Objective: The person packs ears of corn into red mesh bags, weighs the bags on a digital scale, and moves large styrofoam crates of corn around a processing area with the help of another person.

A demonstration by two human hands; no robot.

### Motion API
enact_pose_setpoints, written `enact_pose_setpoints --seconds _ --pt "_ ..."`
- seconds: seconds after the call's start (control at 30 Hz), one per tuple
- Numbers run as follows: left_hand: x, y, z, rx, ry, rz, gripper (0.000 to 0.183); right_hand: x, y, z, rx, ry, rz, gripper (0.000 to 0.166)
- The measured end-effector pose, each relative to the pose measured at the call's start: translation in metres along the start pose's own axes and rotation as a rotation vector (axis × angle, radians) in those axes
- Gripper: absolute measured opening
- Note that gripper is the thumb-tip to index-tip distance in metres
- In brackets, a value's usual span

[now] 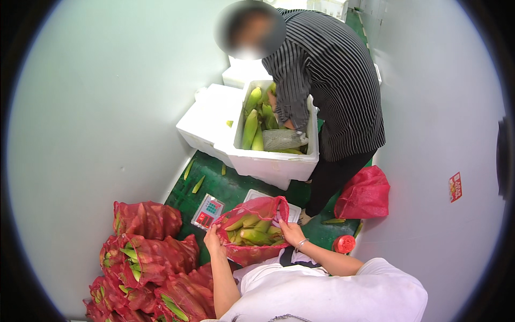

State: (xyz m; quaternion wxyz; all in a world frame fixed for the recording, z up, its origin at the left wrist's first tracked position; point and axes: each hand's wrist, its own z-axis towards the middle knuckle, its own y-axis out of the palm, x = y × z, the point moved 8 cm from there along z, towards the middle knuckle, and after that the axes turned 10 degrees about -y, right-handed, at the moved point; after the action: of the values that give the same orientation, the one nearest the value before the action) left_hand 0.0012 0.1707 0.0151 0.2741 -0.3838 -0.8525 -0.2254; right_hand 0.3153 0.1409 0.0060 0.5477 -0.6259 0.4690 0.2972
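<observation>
A red mesh bag (257, 254) with its mouth spread wide is between my hands, and ears of corn in green husks (255, 236) lie inside it. The left rim of the bag is gripped in my left hand (214, 240). On the opposite side, my right hand (291, 232), with a bracelet at the wrist, grips the rim near a red fold. Part of a white platform (295, 211) shows behind the bag. Just left of the bag, a scale's display panel with keys (208, 211) rests on the green floor.
A person in a striped shirt (334, 72) bends over a white foam box (273, 161) of corn, both hands inside. Filled red mesh bags (149, 257) are piled at left. Another red bag (363, 195) and a red-topped container (344, 244) stand at right. Walls flank both sides.
</observation>
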Motion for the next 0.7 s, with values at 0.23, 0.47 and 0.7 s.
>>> enact_pose_setpoints --seconds 0.23,0.47,0.7 --pt "0.002 0.004 0.001 -0.036 0.007 -0.033 0.018 0.014 -0.005 0.005 0.049 0.041 0.024 0.059" --pt "-0.003 0.013 0.049 -0.089 -0.094 -0.071 0.020 0.046 -0.006 0.018 0.186 0.081 0.229 0.061" --pt "0.016 0.044 0.047 0.047 -0.105 0.218 0.020 0.069 0.012 0.021 0.366 0.362 1.024 0.034"
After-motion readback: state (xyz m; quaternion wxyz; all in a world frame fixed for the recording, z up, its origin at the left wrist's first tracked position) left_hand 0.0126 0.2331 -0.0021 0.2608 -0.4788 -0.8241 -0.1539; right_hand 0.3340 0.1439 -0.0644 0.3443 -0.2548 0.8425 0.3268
